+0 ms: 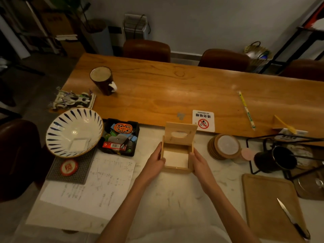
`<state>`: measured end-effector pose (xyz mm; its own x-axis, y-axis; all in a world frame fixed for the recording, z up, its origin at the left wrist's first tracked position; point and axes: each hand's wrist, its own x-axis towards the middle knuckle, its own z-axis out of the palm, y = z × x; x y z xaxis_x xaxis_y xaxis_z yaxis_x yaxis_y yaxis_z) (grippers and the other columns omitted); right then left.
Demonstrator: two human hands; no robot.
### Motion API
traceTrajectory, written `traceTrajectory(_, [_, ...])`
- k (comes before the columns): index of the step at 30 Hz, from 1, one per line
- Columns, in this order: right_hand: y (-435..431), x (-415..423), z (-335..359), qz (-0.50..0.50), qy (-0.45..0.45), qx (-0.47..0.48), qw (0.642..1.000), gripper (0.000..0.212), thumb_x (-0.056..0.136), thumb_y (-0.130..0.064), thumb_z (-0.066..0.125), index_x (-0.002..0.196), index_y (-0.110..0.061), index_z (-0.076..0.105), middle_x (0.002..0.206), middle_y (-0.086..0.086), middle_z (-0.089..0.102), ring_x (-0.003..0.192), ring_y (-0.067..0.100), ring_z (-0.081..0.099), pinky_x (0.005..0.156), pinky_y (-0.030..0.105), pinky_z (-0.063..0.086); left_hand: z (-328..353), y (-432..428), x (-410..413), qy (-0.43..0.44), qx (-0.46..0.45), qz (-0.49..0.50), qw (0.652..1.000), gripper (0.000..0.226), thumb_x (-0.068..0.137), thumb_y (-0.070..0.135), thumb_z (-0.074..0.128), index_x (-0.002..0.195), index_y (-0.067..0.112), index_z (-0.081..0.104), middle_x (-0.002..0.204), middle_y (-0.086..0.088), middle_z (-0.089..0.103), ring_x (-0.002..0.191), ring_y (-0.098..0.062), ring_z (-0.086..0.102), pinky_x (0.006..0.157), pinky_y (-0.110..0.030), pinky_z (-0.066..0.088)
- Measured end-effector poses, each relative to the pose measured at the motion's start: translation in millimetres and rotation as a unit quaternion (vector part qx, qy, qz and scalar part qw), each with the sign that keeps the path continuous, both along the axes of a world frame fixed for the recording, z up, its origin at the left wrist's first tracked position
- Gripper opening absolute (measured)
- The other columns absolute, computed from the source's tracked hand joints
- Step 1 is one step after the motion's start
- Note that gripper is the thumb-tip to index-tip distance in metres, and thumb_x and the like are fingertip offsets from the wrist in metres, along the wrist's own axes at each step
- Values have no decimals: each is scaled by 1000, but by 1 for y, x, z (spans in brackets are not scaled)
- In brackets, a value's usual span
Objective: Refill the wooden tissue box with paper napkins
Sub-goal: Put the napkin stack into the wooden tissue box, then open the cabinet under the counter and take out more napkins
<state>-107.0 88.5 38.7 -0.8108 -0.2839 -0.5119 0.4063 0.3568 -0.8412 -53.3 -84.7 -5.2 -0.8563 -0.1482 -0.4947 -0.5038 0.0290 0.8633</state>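
Head view puts the wooden tissue box (177, 155) on the pale tabletop straight in front of you, its lid (180, 133) swung up and standing at the far edge, so the oval slot faces you. The main risk, as I judge it, is that lid: nothing but its own balance appears to hold it up, and a nudge or tilt of the box could drop it onto your fingers or shut it before any napkins go in. A pale square shows inside the box; you cannot tell from here whether it is leftover paper or the bare floor, so check before stacking more on top. The likely supply, a folded white napkin stack (78, 144), lies in the striped bowl (52, 130) well to the left of the box, past the black tray of oddments (121, 137). The bowl looks tipped toward you, so a hasty pull there could rock it. Freeing one hand also leaves the box braced on one side only, and it may slide. Your left hand (155, 161) grasps the box's left wall, fingers wrapped along the outside and the thumb at the near rim. Your right hand (199, 161) mirrors it on the right wall, also gripping. Both forearms reach in from below, converging on the box.
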Motion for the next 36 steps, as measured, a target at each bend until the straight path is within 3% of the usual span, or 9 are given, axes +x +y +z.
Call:
traceTrajectory(5, [12,15,-19,30,59,31,997,64,95,-4,46,143,-45,38,143,-11,50,130,13,48,106,40,46,-13,1,11,2,-35,-8,999,67,96,10,41,153,37,17,161,6,24,147,-15,26,120,-46,27])
traceTrajectory(10, [17,13,-27,68,84,60,992,67,95,-2,42,150,-36,26,142,-9,47,125,10,44,103,31,40,-15,-1,13,10,-37,-13,999,70,91,19,43,152,40,17,161,8,23,147,-14,25,120,-48,26])
traceTrajectory(15, [23,6,-39,74,60,19,995,69,92,1,43,151,-32,27,151,-7,42,137,17,40,113,37,35,-9,6,17,34,-57,2,998,66,97,10,41,154,34,17,162,6,23,147,-14,24,121,-46,23])
traceTrajectory(19, [23,10,-38,70,74,2,995,60,96,-6,43,151,-29,30,149,-6,44,135,16,41,111,31,34,3,12,18,32,-55,7,998,62,101,9,37,154,32,16,162,4,22,148,-16,23,122,-46,23])
traceTrajectory(23, [46,46,-28,21,97,-57,993,45,101,-36,43,145,-26,42,143,-8,50,134,10,45,111,29,35,14,28,48,57,-122,40,990,64,102,34,41,153,43,3,157,2,28,142,-16,33,116,-48,32])
traceTrajectory(26, [75,109,-59,65,143,96,983,52,99,-54,30,147,-35,32,157,-5,31,147,17,23,120,38,17,1,31,120,86,-318,27,944,64,97,52,40,150,45,6,156,2,34,139,-18,39,112,-49,37])
traceTrajectory(29, [99,169,-103,229,229,371,870,66,93,-69,13,151,-44,-5,160,-8,-15,148,28,-17,114,57,-15,-48,25,199,21,-520,-139,842,69,92,69,21,153,42,4,164,-3,11,150,-33,12,116,-65,12])
traceTrajectory(31, [103,194,-113,235,267,434,828,70,92,-71,16,151,-42,-5,162,-3,-9,149,32,-10,112,66,-9,-71,23,232,-41,-559,-188,807,73,89,73,20,153,40,8,165,-3,2,150,-39,-1,109,-76,2])
traceTrajectory(36, [98,205,-124,169,340,496,781,65,94,-62,27,153,-39,12,163,-1,12,150,32,6,111,70,8,-87,25,239,-1,-630,-155,761,71,88,70,27,152,40,20,164,-2,11,150,-40,2,102,-82,0])
